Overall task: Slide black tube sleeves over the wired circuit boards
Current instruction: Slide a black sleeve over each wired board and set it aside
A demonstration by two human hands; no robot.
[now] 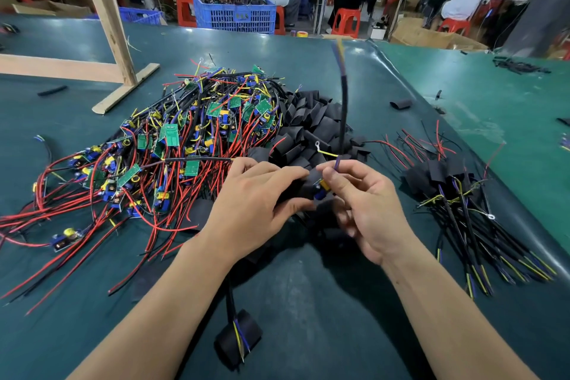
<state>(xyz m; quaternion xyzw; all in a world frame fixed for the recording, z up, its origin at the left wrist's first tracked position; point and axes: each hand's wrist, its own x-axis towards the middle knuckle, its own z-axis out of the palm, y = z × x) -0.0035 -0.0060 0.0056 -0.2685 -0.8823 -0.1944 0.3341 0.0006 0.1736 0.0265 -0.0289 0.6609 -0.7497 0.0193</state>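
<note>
My left hand (pixel 259 194) grips a black tube sleeve (pixel 300 190) between thumb and fingers. My right hand (pixel 367 203) pinches a wired circuit board (pixel 320 190) with blue and yellow parts at the sleeve's mouth. The board's black cable (pixel 344 108) rises blurred above my right hand, and a yellow ring-terminal wire (pixel 324 149) sticks out to the left. A heap of bare wired boards (pixel 185 133) lies to the left. Loose black sleeves (pixel 311 126) are piled behind my hands. Sleeved boards (pixel 456 188) lie in a bundle at the right.
A sleeved piece (pixel 239 339) lies near the table's front edge between my forearms. A wooden frame (pixel 105 18) stands at the back left. Blue crates (pixel 234 14) and seated people are beyond the green table (pixel 339 302). Stray sleeves (pixel 401 103) lie at the right.
</note>
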